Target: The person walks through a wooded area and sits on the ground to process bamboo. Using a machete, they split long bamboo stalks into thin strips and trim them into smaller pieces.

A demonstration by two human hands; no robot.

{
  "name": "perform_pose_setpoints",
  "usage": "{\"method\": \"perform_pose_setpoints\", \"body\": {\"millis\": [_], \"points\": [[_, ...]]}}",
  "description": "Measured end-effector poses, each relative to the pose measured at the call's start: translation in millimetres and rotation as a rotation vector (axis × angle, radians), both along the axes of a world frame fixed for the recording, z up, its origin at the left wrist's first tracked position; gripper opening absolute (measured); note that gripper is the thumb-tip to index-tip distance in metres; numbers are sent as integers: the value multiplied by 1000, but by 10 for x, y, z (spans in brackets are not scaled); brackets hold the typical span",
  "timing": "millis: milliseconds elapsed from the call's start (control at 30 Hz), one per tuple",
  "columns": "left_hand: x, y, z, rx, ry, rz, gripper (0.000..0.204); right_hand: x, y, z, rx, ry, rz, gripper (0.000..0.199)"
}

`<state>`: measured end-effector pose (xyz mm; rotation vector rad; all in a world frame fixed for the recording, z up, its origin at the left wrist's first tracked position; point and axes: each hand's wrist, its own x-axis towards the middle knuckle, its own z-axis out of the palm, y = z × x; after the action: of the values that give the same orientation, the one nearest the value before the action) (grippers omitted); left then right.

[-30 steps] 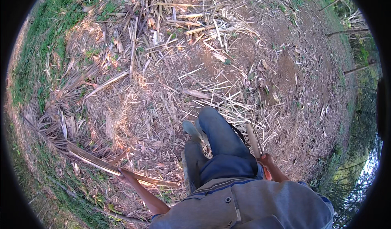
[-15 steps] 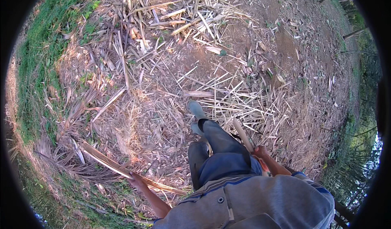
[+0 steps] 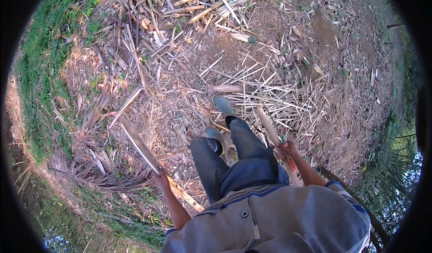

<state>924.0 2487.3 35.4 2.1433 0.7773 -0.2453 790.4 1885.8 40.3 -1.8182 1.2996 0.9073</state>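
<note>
On my left, my left hand (image 3: 161,179) is closed round a long, split palm stalk (image 3: 139,146), pale along one edge. The stalk slants from the litter ahead back toward my left leg. My right hand (image 3: 288,150), beside my right thigh, grips a long, flat, tan stalk-like piece (image 3: 268,126). Its far end points forward over scattered strips, and its near end shows behind the hand. Something reddish-orange (image 3: 292,165) shows by the right palm; I cannot make out what it is.
Pale split strips (image 3: 274,93) lie scattered before my boots (image 3: 222,105). Farther ahead sits a heap of dry stalks (image 3: 207,8). Dry palm fronds (image 3: 96,174) lie at the left, with green grass (image 3: 42,73) beyond. Trees and foliage edge the right.
My left hand has swung the split stalk forward and inward, making it steeper. The right hand has shifted slightly forward with its piece, showing more of the near end. My legs have moved apart.
</note>
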Motion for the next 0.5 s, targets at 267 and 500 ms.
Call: {"method": "perform_pose_setpoints", "body": {"millis": [267,500], "points": [[247,308,-572,-126,92,-242,46,-5,487,-64,-122,-69,-15,66],[-39,659,-724,-277,258,-336,43,-244,975,57,-137,-123,-5,72]]}}
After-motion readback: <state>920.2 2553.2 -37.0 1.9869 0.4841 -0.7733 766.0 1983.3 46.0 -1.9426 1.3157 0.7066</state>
